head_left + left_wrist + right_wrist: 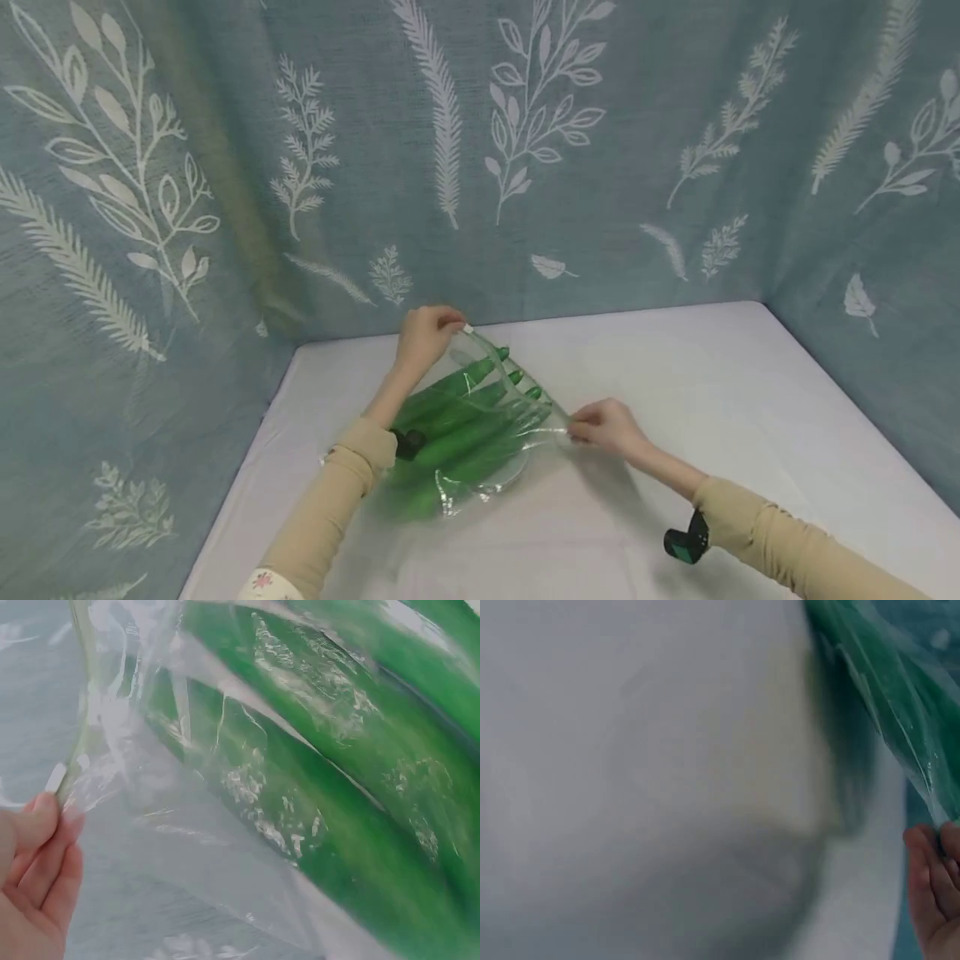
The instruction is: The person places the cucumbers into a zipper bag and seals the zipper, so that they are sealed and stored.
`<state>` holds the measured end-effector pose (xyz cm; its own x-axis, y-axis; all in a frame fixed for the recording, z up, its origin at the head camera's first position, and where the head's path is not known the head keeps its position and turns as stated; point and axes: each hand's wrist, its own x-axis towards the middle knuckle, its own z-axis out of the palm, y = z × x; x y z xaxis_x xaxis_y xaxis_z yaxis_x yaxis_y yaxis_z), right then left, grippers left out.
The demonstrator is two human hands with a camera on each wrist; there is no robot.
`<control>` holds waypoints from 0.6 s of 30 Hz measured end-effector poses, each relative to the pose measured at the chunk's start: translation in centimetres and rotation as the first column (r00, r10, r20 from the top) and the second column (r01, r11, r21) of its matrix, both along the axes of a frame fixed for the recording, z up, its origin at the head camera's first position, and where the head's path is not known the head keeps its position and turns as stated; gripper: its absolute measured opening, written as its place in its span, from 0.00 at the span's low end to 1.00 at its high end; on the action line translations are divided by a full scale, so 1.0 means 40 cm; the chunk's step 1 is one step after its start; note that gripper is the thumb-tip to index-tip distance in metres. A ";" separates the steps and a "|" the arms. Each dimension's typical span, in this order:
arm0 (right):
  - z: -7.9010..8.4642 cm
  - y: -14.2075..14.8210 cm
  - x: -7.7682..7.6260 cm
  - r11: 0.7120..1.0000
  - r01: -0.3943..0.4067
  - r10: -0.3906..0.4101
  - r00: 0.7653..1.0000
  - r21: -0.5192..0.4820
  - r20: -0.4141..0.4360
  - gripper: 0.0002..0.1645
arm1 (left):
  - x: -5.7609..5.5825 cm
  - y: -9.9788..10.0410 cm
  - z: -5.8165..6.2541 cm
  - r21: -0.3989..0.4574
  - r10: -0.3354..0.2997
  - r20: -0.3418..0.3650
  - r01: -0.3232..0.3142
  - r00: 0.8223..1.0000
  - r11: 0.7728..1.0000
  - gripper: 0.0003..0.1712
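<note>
A clear plastic zip bag (pixel 536 442) holds several long green cucumbers (pixel 465 437), their tips toward the bag's mouth. My left hand (pixel 429 337) pinches the far corner of the mouth between thumb and fingers, right at a small white zip slider (pixel 55 778). At the opposite corner, nearer me, my right hand (pixel 609 427) grips the zip edge (pixel 555 407). Between the two hands the mouth is stretched into a slanting line, its two edges parted in the middle. The right wrist view shows the bag's corner (pixel 930 784) drawn taut to the fingertips.
Under the bag is a table with a white cloth (pixel 712 400). Blue-green curtains (pixel 480 250) with white leaf prints hang behind it and on both sides. Dark wrist cameras sit by the left cuff (pixel 375 442) and right cuff (pixel 716 504).
</note>
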<state>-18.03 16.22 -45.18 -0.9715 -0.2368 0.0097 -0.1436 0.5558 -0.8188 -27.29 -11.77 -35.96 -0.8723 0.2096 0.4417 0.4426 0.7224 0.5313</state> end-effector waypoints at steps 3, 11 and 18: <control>0.053 0.034 -0.034 0.996 0.085 -0.076 0.980 0.040 -0.183 0.10 | 0.029 -0.021 0.041 0.164 0.050 -0.096 -0.034 0.994 0.986 0.09; 0.198 0.053 -0.049 0.933 0.276 -0.361 0.684 -0.233 -0.634 0.07 | 0.116 -0.030 0.149 0.586 0.141 -0.218 0.013 0.966 0.810 0.08; 0.221 0.028 -0.039 0.856 0.167 -0.490 0.566 -0.490 -0.663 0.10 | 0.160 -0.025 0.181 0.715 0.099 -0.309 0.163 0.946 0.680 0.11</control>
